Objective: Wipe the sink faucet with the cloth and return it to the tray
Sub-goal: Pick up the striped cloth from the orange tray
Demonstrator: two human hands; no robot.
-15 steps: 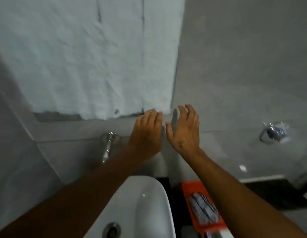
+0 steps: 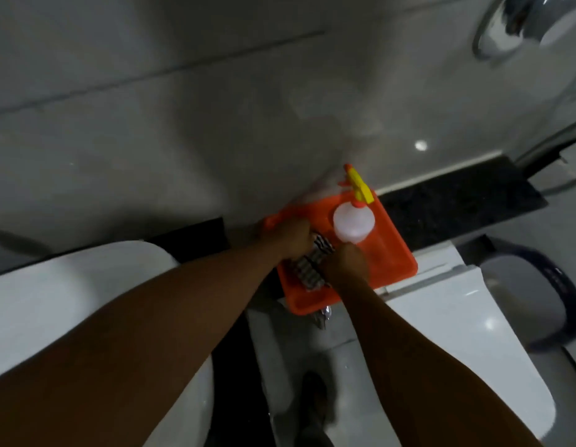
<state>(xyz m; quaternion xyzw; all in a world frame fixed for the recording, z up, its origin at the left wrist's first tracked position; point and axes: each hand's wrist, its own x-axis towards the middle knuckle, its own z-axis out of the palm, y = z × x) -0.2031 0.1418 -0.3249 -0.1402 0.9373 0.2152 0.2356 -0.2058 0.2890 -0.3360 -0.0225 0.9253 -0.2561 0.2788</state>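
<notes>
An orange tray [image 2: 393,262] rests on top of a white toilet tank. Inside it lies a grey and white striped cloth [image 2: 310,269], folded. My left hand [image 2: 293,237] is closed on the cloth's far end and my right hand [image 2: 346,264] is closed on its right side. A white spray bottle [image 2: 353,222] with a yellow and orange trigger stands in the tray just beyond my right hand. The sink faucet is out of view; only the white sink basin [image 2: 54,301] shows at the lower left.
A white toilet lid [image 2: 457,333] lies below the tray at right. A dark stone ledge [image 2: 457,204] runs along the grey tiled wall. A chrome fitting [image 2: 521,24] sits at the top right. A small chrome valve [image 2: 325,316] hangs under the tray's front edge.
The view has dropped from the wall to the tray. Both hands came down from in front of the wall and closed on the cloth in the tray.
</notes>
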